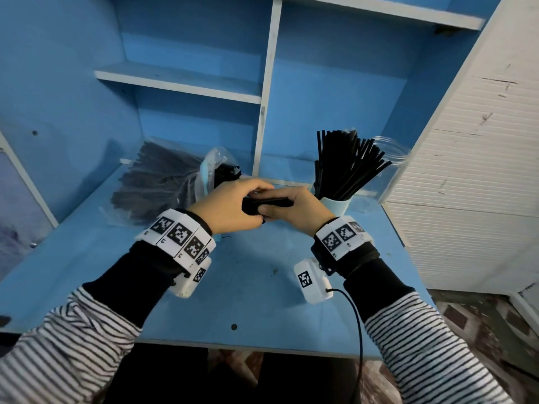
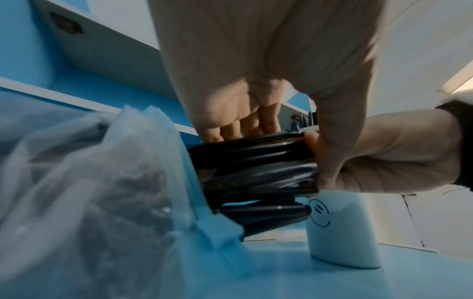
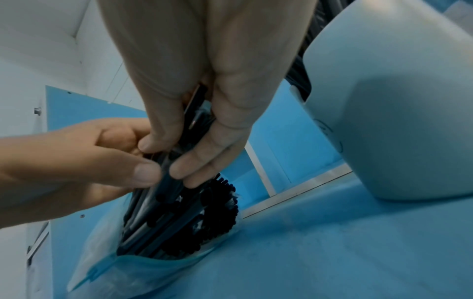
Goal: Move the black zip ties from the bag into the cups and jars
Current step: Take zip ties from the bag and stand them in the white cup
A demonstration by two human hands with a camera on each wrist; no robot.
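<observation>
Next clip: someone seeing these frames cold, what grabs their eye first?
First, the two hands meeting mid-desk: the left hand and right hand both grip one bundle of black zip ties. Next, the pale cup just right of them, bristling with upright zip ties, with an apparently empty clear jar behind it. At back left lies the clear bag, still packed with ties.

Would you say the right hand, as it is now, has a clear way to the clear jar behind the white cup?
Probably not directly. The right hand grips a bundle of zip ties together with the left hand, and the filled white cup stands partly before the clear jar.
</observation>
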